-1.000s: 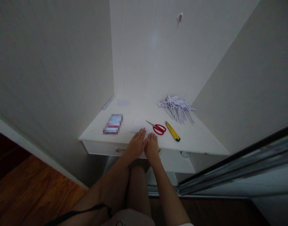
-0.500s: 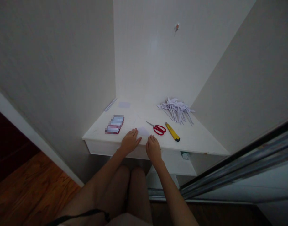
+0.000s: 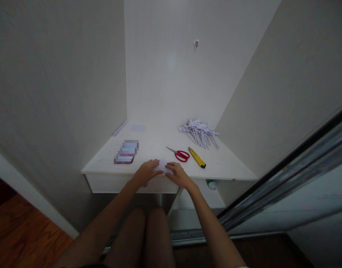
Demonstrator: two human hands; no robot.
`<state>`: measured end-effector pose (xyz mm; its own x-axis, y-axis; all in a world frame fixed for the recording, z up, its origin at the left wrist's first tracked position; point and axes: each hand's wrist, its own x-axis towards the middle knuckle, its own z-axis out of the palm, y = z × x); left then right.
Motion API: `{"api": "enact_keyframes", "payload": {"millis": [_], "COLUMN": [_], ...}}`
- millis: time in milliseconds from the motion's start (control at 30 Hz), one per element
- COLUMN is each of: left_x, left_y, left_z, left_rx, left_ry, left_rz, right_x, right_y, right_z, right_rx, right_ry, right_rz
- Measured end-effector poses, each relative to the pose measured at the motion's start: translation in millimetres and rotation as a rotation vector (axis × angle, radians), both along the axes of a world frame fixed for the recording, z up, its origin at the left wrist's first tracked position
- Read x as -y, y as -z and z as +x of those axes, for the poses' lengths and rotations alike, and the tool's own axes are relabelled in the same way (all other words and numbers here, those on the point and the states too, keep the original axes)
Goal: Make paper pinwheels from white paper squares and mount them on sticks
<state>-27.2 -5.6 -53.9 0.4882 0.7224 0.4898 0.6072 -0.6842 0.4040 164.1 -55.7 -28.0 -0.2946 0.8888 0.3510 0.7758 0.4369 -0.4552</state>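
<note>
A small white piece of paper (image 3: 162, 166) lies at the front edge of the white shelf, between my two hands. My left hand (image 3: 145, 172) grips its left side, with the thumb below and the fingers along the top. On the other side, my right hand (image 3: 178, 175) pinches the right part of the paper between thumb and fingers. Beyond my right hand rest red-handled scissors (image 3: 182, 155), blades towards the left. Beside them lies a yellow utility knife (image 3: 197, 158).
A heap of thin white paper sticks (image 3: 200, 133) lies at the back right. A pixelated phone-like object (image 3: 127, 152) is on the left, with a flat paper rectangle (image 3: 138, 128) and a few paper strips (image 3: 120, 128) behind it. Walls enclose the shelf (image 3: 104, 163).
My hands have turned inward, and my right hand's thumb and fingers have spread around the paper. The paper shows smaller between them. The camera view has shifted slightly.
</note>
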Motion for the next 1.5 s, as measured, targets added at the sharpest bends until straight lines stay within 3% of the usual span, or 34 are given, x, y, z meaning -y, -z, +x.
{"api": "enact_keyframes", "payload": {"millis": [167,433,667,800,867,1033,1167,1267,1367,1500], "left_x": [-4,-11,0,6,5,-1,0,5,11,17], "left_y": [-8.5,-17.9,-22.7,-24.6,-23.6,-23.9,-26.8,-25.5,-22.5,-19.4], "left_z": [-1,-3,2,8,9,7,2,2,6,11], "left_rx": [0.036,-0.006,0.08,0.077,0.074,0.091,0.059,-0.107,-0.286,-0.337], "left_ry": [0.024,0.123,0.135,0.064,0.037,0.079,0.186,0.229,0.163,0.057], "left_rz": [-0.088,-0.121,-0.161,-0.146,-0.145,-0.171,-0.194,-0.092,0.062,0.131], "right_x": [3,-3,-29,-24,-19,-17,-23,-24,-24,-25], "right_y": [-15.5,-18.1,-17.1,-9.0,-2.9,6.9,9.2,10.6,11.7,10.3], "right_z": [-4,-2,-12,-25,-27,-29,-33,-32,-28,-25], "right_rx": [0.114,0.068,-0.398,-0.539,-0.501,-0.316,-0.283,-0.262,-0.248,-0.189], "right_ry": [-0.067,-0.184,0.03,0.245,0.273,0.024,0.053,0.068,0.085,0.14], "right_rz": [-0.092,0.083,0.13,0.324,0.376,0.22,0.229,0.236,0.209,0.194]}}
